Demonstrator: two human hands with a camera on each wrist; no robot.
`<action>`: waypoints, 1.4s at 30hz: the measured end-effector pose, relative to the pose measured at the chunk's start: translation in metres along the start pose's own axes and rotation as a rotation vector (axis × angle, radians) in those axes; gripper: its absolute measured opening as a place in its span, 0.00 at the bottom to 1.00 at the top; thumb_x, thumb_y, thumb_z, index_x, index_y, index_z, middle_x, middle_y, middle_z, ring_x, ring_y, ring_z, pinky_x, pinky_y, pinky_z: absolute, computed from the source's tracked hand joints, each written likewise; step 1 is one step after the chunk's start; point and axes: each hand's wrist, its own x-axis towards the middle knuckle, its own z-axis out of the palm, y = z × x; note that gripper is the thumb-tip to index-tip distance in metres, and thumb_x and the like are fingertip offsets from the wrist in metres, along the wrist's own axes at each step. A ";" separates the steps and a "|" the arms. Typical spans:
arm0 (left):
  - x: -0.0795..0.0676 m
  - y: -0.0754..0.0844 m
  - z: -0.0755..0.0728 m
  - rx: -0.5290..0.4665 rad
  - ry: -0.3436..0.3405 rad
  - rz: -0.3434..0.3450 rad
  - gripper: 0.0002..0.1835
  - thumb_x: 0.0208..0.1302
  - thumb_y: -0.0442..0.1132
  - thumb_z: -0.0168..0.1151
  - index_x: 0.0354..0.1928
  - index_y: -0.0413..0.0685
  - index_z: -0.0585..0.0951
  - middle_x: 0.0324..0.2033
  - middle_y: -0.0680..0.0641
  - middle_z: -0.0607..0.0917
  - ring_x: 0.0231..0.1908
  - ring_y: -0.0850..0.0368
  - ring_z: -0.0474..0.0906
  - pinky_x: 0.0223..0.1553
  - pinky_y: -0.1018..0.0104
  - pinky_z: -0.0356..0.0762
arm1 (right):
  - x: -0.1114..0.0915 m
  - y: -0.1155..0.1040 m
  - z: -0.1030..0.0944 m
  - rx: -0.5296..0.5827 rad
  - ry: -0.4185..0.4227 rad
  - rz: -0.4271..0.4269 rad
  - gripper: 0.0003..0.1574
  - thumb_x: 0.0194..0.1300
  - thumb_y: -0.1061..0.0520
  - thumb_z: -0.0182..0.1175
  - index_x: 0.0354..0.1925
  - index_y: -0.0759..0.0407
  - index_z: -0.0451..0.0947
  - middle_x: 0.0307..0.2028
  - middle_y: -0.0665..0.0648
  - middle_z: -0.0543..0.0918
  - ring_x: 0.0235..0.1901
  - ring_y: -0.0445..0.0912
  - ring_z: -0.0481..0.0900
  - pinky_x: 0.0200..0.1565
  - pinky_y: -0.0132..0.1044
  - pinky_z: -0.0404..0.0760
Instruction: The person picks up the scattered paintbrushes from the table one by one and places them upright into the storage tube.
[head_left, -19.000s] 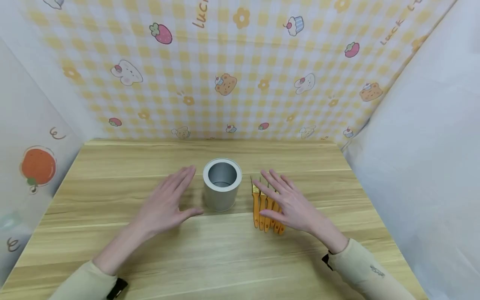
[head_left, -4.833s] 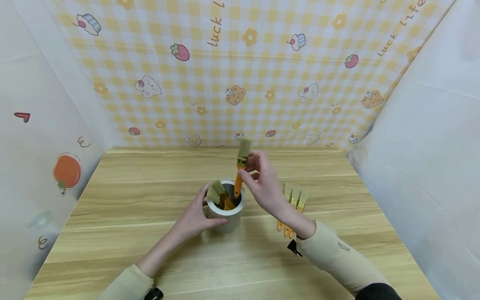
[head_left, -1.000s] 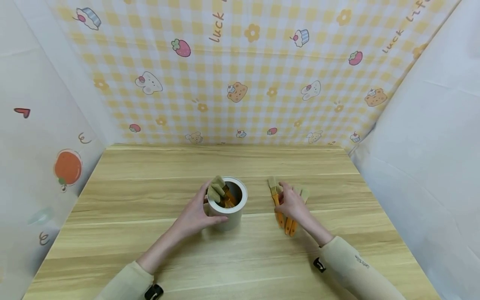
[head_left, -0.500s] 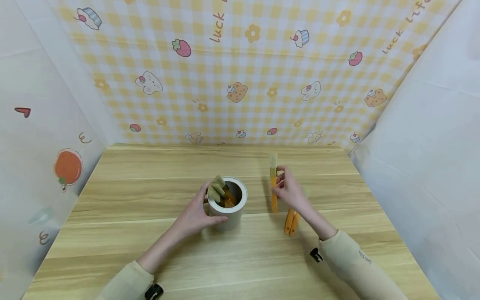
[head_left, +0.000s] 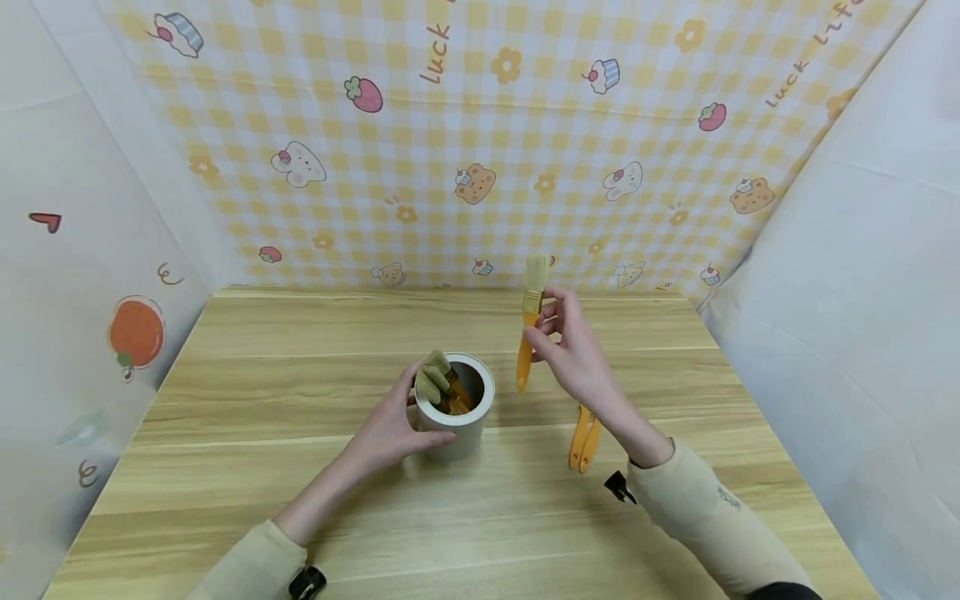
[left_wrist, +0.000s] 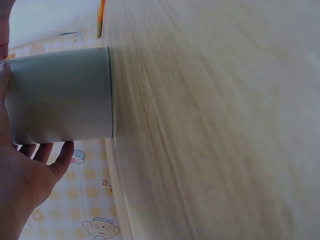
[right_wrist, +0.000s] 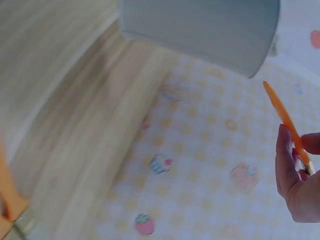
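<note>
A pale grey cylindrical can (head_left: 454,442) stands upright near the middle of the table. My left hand (head_left: 386,423) grips it from the left, thumb across its front and fingers round the far side. Inside, several paintbrushes (head_left: 450,387) lean with bristles up, over the left rim. To the right of the can, in the air, my right hand (head_left: 566,346) pinches a paintbrush (head_left: 527,350) by its orange handle, bristles upward. The right wrist view shows that handle (right_wrist: 283,112) between thumb and fingers. Under my right forearm lie more paintbrushes (head_left: 583,442), bristle ends hidden.
The wooden table (head_left: 450,533) runs back to a yellow checked cloth (head_left: 420,142). White sheeting hangs on the left (head_left: 67,167) and on the right (head_left: 840,317).
My right hand has picked a paintbrush off the table, lifted it and brought it left towards the can. Earlier, more brushes lay on the table and the can held none. My left hand stays put lately.
</note>
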 end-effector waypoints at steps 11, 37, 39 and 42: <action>0.000 0.002 -0.001 -0.006 -0.001 0.011 0.63 0.47 0.54 0.84 0.80 0.67 0.52 0.73 0.40 0.71 0.65 0.30 0.76 0.64 0.27 0.71 | -0.003 -0.022 0.027 0.102 0.005 -0.151 0.25 0.73 0.67 0.58 0.63 0.64 0.60 0.48 0.67 0.78 0.39 0.54 0.83 0.34 0.39 0.91; -0.001 0.001 0.001 -0.028 -0.002 0.028 0.63 0.48 0.55 0.83 0.81 0.66 0.51 0.74 0.40 0.70 0.67 0.30 0.74 0.65 0.28 0.71 | -0.017 0.011 0.054 -0.209 -0.059 -0.254 0.14 0.71 0.62 0.63 0.51 0.60 0.71 0.37 0.56 0.83 0.34 0.43 0.79 0.36 0.31 0.82; -0.002 0.001 0.002 -0.026 0.000 0.024 0.63 0.48 0.55 0.83 0.81 0.67 0.51 0.74 0.39 0.70 0.66 0.29 0.74 0.65 0.27 0.71 | -0.018 0.014 0.056 -0.227 -0.058 -0.263 0.13 0.71 0.63 0.64 0.50 0.60 0.71 0.36 0.56 0.83 0.34 0.42 0.79 0.36 0.31 0.82; -0.002 0.000 0.002 -0.023 0.004 0.028 0.63 0.48 0.55 0.83 0.81 0.68 0.52 0.74 0.40 0.70 0.66 0.30 0.74 0.65 0.27 0.71 | -0.018 0.017 0.056 -0.241 -0.056 -0.273 0.12 0.71 0.63 0.63 0.50 0.61 0.72 0.37 0.56 0.85 0.35 0.42 0.81 0.36 0.31 0.83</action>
